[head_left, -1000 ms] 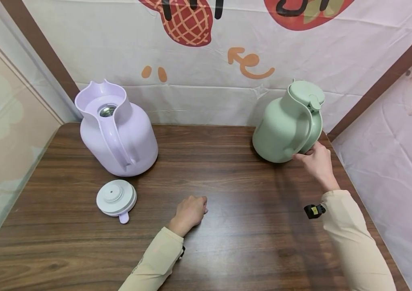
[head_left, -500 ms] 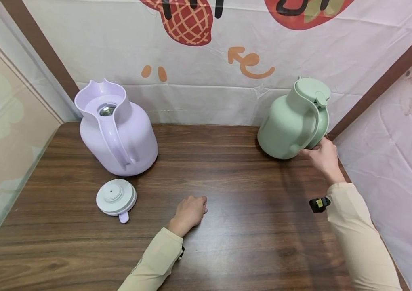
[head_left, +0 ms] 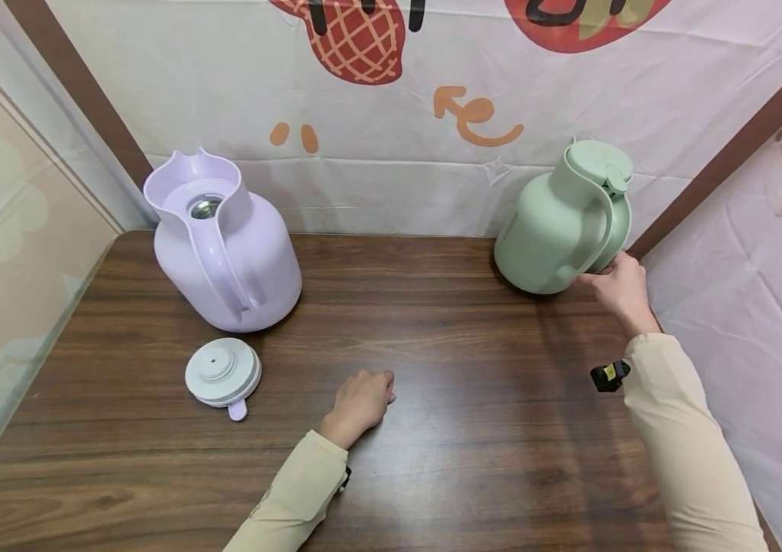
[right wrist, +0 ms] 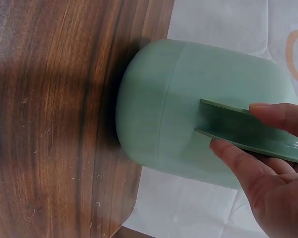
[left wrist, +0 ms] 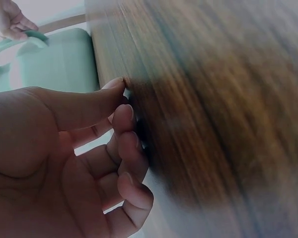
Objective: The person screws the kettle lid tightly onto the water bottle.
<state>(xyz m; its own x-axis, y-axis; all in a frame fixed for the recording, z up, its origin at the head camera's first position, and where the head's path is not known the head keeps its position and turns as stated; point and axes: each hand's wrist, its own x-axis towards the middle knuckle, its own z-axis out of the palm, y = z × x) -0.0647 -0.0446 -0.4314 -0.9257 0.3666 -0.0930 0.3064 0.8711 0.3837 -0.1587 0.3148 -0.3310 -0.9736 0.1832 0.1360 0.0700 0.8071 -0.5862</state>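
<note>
A sage-green thermos jug [head_left: 546, 230] with its lid on stands at the table's back right corner. My right hand [head_left: 617, 287] holds the lower part of its handle. In the right wrist view, the thumb lies at one edge of that handle [right wrist: 248, 130] and the fingers are at the other. My left hand [head_left: 358, 406] rests on the table near the middle, fingers loosely curled and holding nothing. The left wrist view shows its fingertips [left wrist: 131, 144] at the wood, with the green jug [left wrist: 62, 62] beyond.
At the back left stands a lavender thermos jug [head_left: 263, 253] with an open top. Its white stopper lid [head_left: 220, 369] with a lavender tab lies in front. A printed fabric backdrop [head_left: 391, 184] rises behind the wooden table [head_left: 432, 460], with more fabric at both sides.
The green jug has shifted right and back toward the corner, with my right hand on its handle. My left hand, the lavender jug and the stopper lid have stayed put.
</note>
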